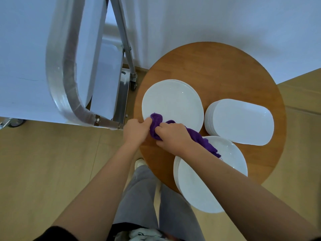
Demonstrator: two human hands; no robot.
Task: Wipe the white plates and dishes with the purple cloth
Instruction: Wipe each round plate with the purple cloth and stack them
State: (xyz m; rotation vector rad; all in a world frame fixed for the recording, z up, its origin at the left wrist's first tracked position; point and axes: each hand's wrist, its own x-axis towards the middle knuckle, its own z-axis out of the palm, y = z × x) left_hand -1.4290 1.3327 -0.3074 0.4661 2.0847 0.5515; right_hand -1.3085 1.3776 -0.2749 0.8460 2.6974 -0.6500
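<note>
Purple cloth (156, 126) at frame centre, bunched over near rim of round plate stack (172, 105), tail trailing lower right onto second round stack (208, 174). Left hand (135, 131) and right hand (173, 138) both grip cloth, fingers curled. Oblong dish stack (241, 121) right. Round wooden table (217, 66); metal cart (69, 84) upper left.

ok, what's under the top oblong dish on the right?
The oblong dish tops a stack of similar white dishes; only their left rims show. How many, and their faces, can't be seen. The stack sits on the round wooden table.
</note>
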